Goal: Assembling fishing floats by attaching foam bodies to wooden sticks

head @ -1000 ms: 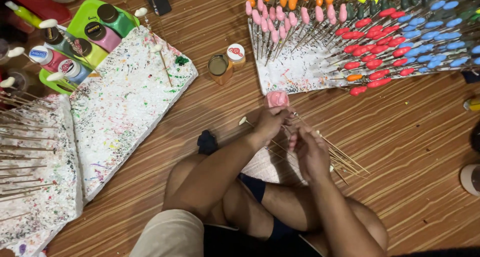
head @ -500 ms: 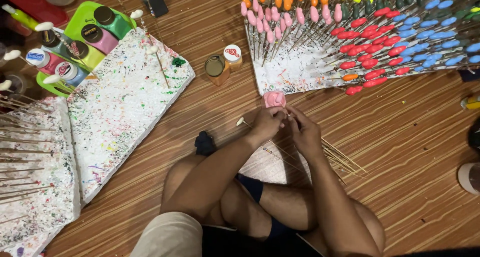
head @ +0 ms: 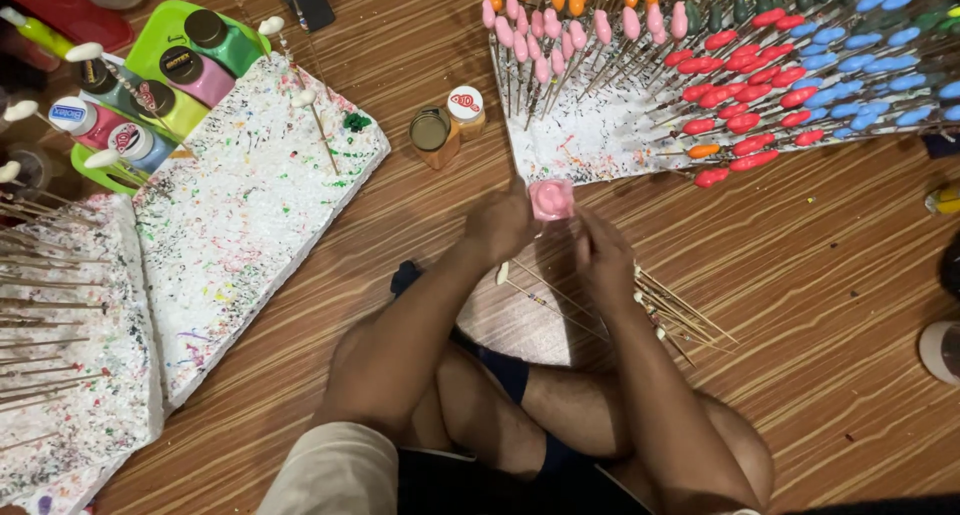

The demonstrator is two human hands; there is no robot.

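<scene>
Striped floor (head: 800, 305) — left hand (head: 500, 225) grips pink jar (head: 551, 199).

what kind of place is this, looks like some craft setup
Likely a home craft workspace on a wooden floor. White foam boards speckled with paint, a green tray of paint bottles, and rows of painted pieces drying on sticks point to hand-painting work. Both hands hold a pink pot.

Striped brown wooden floor (head: 800, 305) carries paint-speckled white foam boards (head: 250, 225) left of the hands, thin wooden skewers (head: 680, 315) beside them, small orange jars (head: 445, 130) ahead.
</scene>
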